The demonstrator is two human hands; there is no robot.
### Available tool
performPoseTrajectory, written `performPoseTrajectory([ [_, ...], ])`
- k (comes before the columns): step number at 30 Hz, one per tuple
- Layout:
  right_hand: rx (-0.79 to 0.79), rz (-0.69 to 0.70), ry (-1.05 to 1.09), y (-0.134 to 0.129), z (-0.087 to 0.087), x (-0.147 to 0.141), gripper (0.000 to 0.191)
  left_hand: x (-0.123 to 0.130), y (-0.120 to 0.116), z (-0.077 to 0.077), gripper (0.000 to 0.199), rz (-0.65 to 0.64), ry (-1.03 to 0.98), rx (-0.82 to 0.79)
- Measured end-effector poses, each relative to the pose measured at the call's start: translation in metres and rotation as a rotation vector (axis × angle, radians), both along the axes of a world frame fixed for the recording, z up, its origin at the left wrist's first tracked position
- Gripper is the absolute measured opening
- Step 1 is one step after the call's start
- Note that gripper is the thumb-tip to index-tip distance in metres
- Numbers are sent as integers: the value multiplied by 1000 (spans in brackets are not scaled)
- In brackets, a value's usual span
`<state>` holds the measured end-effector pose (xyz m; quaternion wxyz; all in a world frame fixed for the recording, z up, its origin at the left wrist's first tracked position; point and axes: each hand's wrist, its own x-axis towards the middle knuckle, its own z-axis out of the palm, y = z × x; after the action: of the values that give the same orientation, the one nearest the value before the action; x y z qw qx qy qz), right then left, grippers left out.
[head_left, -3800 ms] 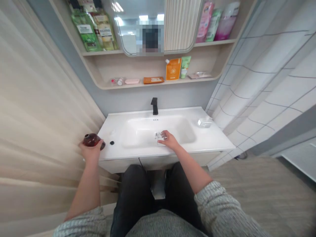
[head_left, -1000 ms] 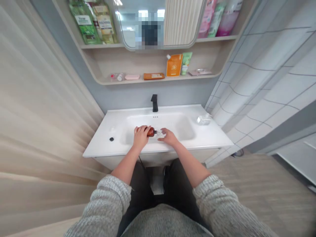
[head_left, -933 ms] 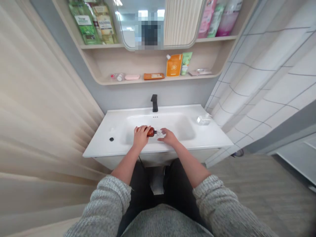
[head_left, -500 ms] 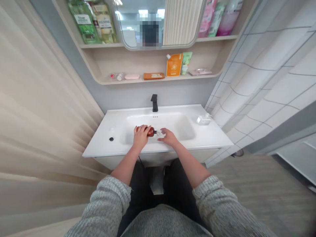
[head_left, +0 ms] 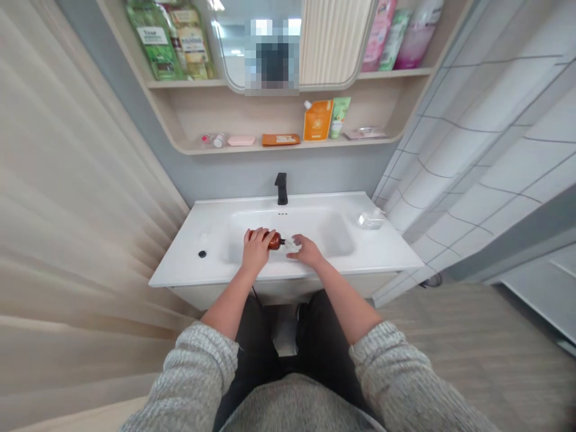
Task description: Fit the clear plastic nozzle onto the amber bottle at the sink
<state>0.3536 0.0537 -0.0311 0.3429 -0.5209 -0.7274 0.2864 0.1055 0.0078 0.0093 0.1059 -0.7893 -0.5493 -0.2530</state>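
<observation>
Over the front part of the white sink basin (head_left: 321,225), my left hand (head_left: 256,251) is wrapped round a brown bottle (head_left: 274,241). The bottle lies tilted on its side, and its dark neck points right. Close to that neck, my right hand (head_left: 306,251) holds a small clear container (head_left: 292,244) between curled fingers. The neck of the bottle is at the container's opening; whether they touch cannot be made out. Any liquid between them is too small to see.
A black faucet (head_left: 281,188) stands behind the basin. On the counter are a small black cap (head_left: 202,254) at the left and a clear bottle (head_left: 371,219) at the right. Above, a wall shelf (head_left: 252,147) holds an orange pouch (head_left: 318,121) and several toiletries.
The view has shifted very slightly. Both hands keep the same hold, with the brown bottle and the clear container nearly unmoved.
</observation>
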Motion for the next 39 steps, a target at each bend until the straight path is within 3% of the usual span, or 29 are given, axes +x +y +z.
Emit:
performPoseTrajectory([
  [16,-6,1,-1,-3,6,0,73,0,0,1,59,-4,2,2],
  [39,0,9,-14,-1,0,1,75,2,-3,4,63,2,6,-17],
])
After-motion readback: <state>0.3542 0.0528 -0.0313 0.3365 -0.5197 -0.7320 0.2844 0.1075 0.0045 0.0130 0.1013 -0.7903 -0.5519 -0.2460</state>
